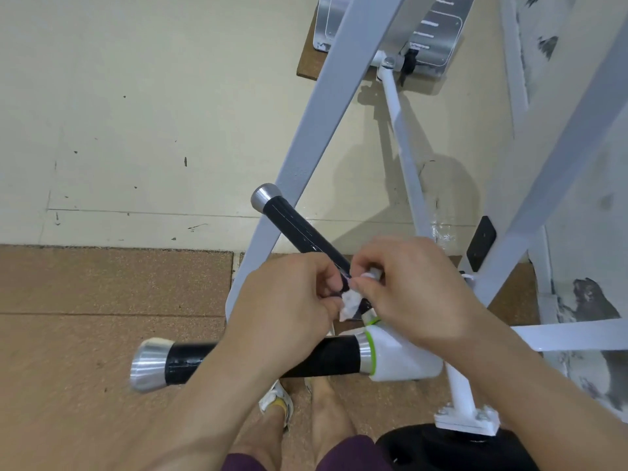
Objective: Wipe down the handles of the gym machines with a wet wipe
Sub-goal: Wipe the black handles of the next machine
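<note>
A crumpled wet wipe (350, 302) is pinched between the curled fingers of the left hand (289, 297) and right hand (407, 290). It is held against the upper black handle (299, 229), above the lower black handle (326, 358).

A pale cream surface (136, 113), flecked with dark scuffs and crossed by a thin seam, was met by brown cork-like floor tiles (102, 283). A brown board (307, 59) was laid farther off on the cream. At right, a white wall (584, 212) was blotched with grey patches (591, 300).
</note>
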